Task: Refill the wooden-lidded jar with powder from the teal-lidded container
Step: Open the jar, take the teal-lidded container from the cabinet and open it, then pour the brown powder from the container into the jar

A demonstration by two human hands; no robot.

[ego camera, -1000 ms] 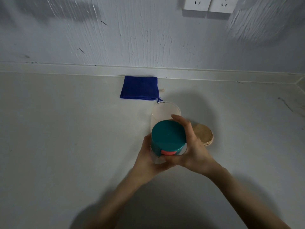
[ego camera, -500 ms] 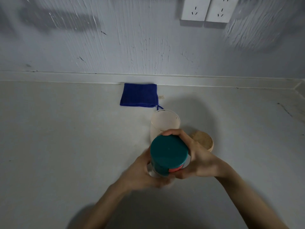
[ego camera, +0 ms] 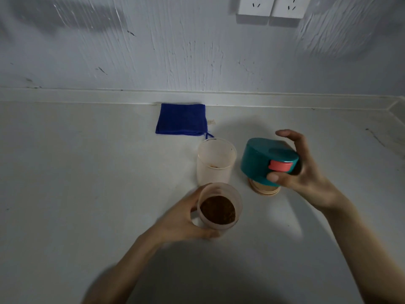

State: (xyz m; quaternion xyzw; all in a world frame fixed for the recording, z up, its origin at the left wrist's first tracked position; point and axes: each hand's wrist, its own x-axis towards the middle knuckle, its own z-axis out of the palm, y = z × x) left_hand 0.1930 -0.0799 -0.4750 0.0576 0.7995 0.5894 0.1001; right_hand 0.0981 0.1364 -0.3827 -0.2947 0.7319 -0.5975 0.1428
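Observation:
My left hand point(ego camera: 186, 218) grips a translucent container point(ego camera: 220, 206) that is open at the top, with dark brown powder inside. My right hand point(ego camera: 304, 172) holds the teal lid point(ego camera: 263, 161), which has a coral tab, tilted in the air to the right of the jar. The translucent jar point(ego camera: 215, 163) stands uncovered on the counter behind the container, nearly empty with a trace of brown at the bottom. Its round wooden lid point(ego camera: 264, 189) lies flat on the counter, partly hidden under the teal lid.
A folded blue cloth point(ego camera: 182, 122) lies at the back of the pale counter point(ego camera: 87, 183), against the wall's edge strip. Two white wall sockets point(ego camera: 270, 6) are mounted above. A raised counter edge runs along the far right.
The teal lid has come off the container and moved up and to the right in my right hand. My left hand still holds the container, whose powder is now exposed.

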